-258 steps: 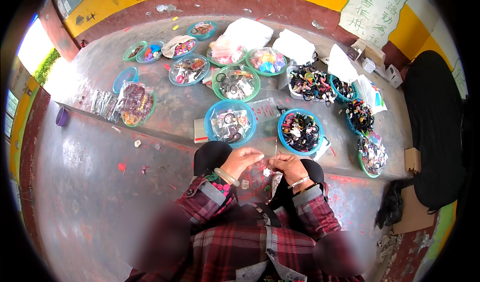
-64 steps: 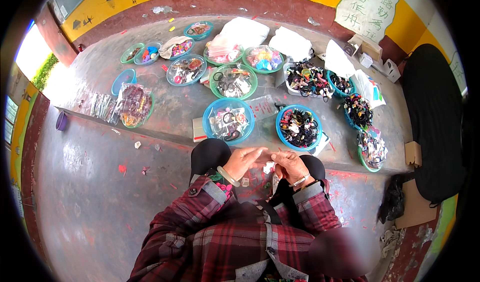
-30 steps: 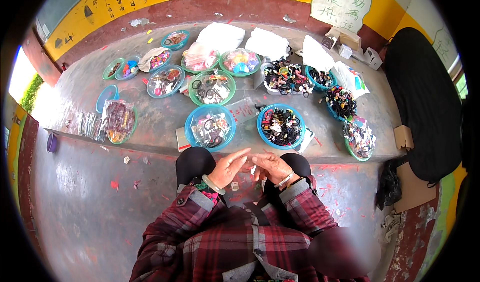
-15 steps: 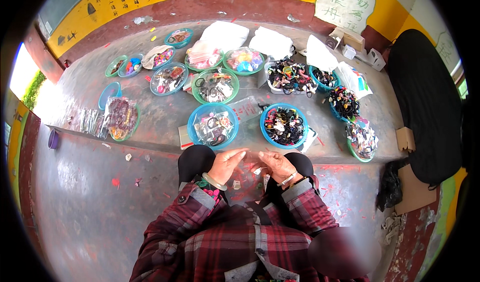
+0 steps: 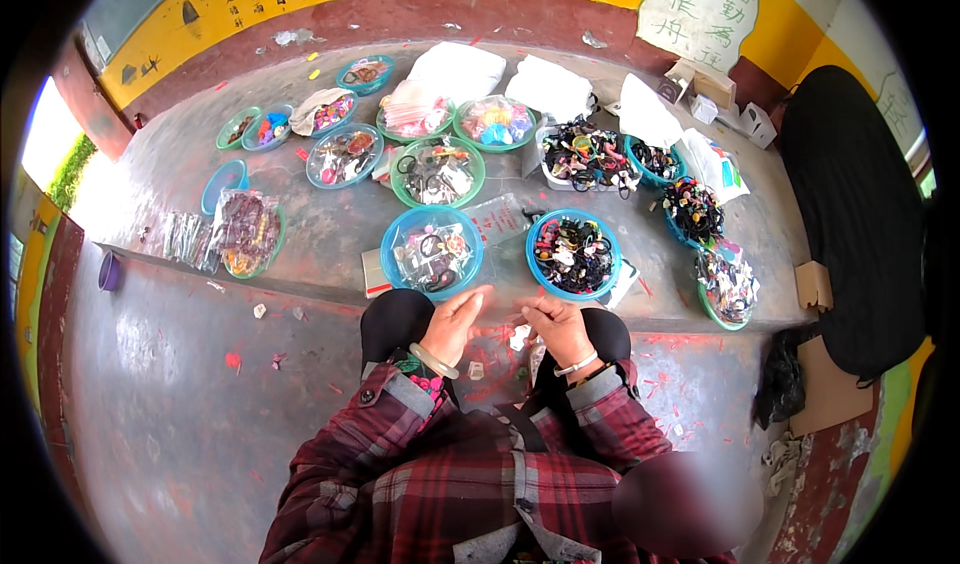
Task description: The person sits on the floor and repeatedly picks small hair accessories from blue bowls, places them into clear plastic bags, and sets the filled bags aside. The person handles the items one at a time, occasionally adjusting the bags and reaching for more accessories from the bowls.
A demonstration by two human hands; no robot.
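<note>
My left hand (image 5: 453, 326), with a pale bangle on its wrist, is held above my knees in front of the blue basin of small packets (image 5: 433, 282). Its thumb and fingers are pressed together; whatever they grip is too small or hidden to make out. Opposite it, a short gap away, my right hand (image 5: 560, 330) is closed in a pinch, its fingers curled, near the blue basin of dark hair ties (image 5: 573, 286). Just under its fingertips shows a small white piece (image 5: 520, 338); I cannot tell whether it is held or lies on the floor.
On the raised concrete ledge (image 5: 330, 239) stand several basins with hair accessories, including a green one (image 5: 437, 202) and a white tub (image 5: 587, 186). White sacks (image 5: 457, 68) lie behind. A black bag (image 5: 779, 376) and a long black case (image 5: 850, 224) are at right; scraps litter the floor.
My hands have moved apart, widening the gap between the fingertips. The right fingers have curled in more, and more of the white piece below them shows. The view has shifted slightly.
</note>
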